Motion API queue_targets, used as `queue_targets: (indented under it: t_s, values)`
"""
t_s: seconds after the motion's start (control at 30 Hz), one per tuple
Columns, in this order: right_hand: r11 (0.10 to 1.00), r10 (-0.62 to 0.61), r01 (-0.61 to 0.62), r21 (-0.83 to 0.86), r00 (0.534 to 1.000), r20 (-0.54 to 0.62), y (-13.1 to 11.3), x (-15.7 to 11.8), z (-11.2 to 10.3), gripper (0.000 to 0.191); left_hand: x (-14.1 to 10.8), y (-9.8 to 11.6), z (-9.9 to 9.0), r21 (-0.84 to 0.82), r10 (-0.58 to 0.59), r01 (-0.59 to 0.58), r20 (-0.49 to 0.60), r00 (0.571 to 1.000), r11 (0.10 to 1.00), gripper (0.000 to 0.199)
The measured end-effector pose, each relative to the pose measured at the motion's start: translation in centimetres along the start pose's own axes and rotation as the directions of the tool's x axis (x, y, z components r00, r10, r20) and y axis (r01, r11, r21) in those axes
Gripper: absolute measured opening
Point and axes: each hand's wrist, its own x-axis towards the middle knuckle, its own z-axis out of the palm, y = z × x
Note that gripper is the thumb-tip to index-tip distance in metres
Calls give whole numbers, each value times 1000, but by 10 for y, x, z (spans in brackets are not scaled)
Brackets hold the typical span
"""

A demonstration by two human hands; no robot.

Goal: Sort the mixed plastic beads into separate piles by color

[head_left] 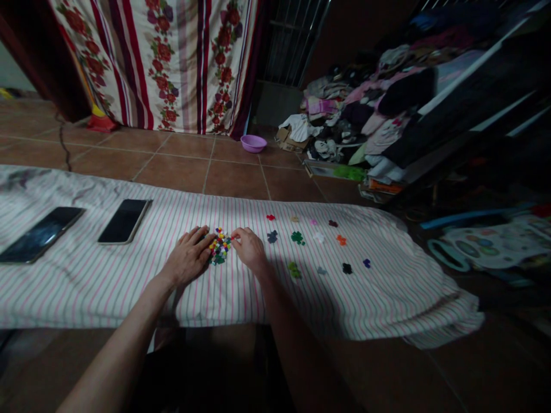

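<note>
A mixed pile of small coloured pieces lies on the striped cloth. My left hand rests flat at the pile's left edge, fingers spread and touching it. At the pile's right side my right hand has its thumb and forefinger pinched together, with something too small to name between them. Farther right are small groups sorted by colour, among them red, dark grey, green, orange, lime green, black and blue.
Two dark phones, one nearer the pile and one at the far left, lie on the cloth. Beyond it a purple basin stands on the tiled floor, beside heaped clothes. A floral curtain hangs behind.
</note>
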Motion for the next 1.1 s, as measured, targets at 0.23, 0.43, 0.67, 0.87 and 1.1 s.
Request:
queue_targets:
  t_s: [0.23, 0.43, 0.67, 0.87, 1.1]
  values:
    - [973, 2, 23, 229, 994, -106, 16, 0, 4, 15, 2, -7, -4, 27, 81, -81, 10, 997, 996, 41]
    - [903, 84, -18, 429, 987, -135, 35, 0, -17, 16, 4, -9, -5, 134, 177, -188, 87, 980, 973, 29]
    - [910, 212, -97, 403, 944, -252, 76, 6, -42, 16, 6, -8, -8, 126, 193, -204, 94, 977, 971, 27]
    - [966, 205, -148, 212, 939, -277, 101, 20, -68, 19, 6, -12, -7, 45, 106, -109, 58, 993, 993, 32]
    - [980, 189, -199, -2, 934, -304, 114, 46, -70, 23, 6, -19, 1, -10, -26, 26, 60, 998, 1000, 47]
